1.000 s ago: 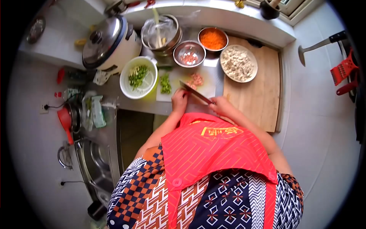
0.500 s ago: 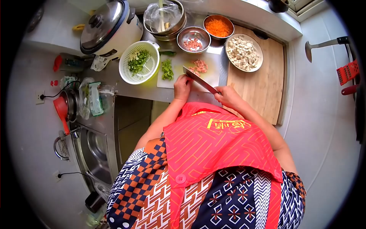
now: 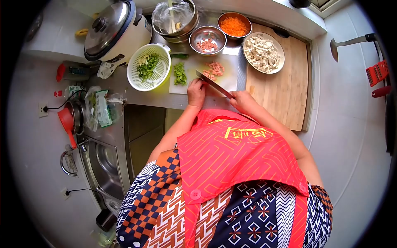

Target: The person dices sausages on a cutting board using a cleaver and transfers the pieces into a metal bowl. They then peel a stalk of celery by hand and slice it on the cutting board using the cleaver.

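Observation:
My right hand [image 3: 242,100] is closed round the handle of a knife [image 3: 215,85], whose blade slants up and left over the white cutting board [image 3: 190,88]. Close to the blade's tip, my left hand [image 3: 196,91] has its fingers curled together at the board's front edge; whatever they hold is hidden. Chopped pink meat [image 3: 214,70] lies behind the blade, and chopped greens [image 3: 180,74] lie on the board's left part. Behind the board stands a steel bowl [image 3: 208,40] with pink pieces inside.
Left of the board is a white strainer [image 3: 149,67] with greens, near a rice cooker [image 3: 109,35]. A bowl of shredded carrot [image 3: 234,25] and a plate of white cubes [image 3: 263,53] stand at the right, the plate partly over a wooden board [image 3: 285,91]. A sink [image 3: 108,165] is at left.
The view has shifted, so the counter sits higher than a second ago. Both hands stay at the board's front edge, the knife still in my right hand.

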Available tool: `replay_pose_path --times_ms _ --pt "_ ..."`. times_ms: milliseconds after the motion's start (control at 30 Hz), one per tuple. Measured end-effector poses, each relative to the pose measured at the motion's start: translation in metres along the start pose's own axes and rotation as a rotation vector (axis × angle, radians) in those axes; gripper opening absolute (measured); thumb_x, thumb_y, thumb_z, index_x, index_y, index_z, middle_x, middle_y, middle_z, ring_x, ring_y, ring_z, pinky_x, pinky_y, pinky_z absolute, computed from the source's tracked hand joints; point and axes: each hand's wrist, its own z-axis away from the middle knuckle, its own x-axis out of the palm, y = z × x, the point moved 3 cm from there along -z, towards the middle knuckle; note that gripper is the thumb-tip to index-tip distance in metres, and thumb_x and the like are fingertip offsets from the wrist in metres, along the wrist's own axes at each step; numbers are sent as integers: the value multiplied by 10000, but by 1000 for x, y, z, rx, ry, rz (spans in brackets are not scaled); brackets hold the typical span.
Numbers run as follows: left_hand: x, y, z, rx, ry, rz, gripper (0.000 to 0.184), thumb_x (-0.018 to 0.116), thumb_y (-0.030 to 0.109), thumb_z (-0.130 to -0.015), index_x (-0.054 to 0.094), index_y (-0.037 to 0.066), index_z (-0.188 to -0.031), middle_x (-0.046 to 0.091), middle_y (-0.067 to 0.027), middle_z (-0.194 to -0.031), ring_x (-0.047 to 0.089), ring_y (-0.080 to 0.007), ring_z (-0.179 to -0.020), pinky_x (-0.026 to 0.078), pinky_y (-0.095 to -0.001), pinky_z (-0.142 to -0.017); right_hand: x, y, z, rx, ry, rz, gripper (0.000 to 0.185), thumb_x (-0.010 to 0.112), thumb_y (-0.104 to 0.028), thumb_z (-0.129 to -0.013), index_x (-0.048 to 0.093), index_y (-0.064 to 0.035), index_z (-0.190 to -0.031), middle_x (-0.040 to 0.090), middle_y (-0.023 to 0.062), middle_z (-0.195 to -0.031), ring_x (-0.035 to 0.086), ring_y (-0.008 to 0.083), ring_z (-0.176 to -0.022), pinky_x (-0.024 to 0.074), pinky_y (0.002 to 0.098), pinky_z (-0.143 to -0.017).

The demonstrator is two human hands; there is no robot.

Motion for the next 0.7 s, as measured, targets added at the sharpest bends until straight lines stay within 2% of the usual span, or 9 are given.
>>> replay_pose_path --times_ms 300,700 --pt "1 -3 0 9 -4 9 53 647 32 -727 636 55 -773 626 -112 -838 579 -328 -830 471 -396 -753 -21 -11 15 78 -56 -49 259 524 -155 -808 669 -3 -958 607 264 -738 637 371 -700 492 431 -675" --pt "1 -6 -1 22 -21 13 47 646 33 -732 643 46 -777 632 -120 -843 590 -327 -832 480 -386 -743 -20 -7 9 84 -83 -20 271 517 -144 -796 678 -6 -967 626 280 -795 640 415 -759 508 451 -726"
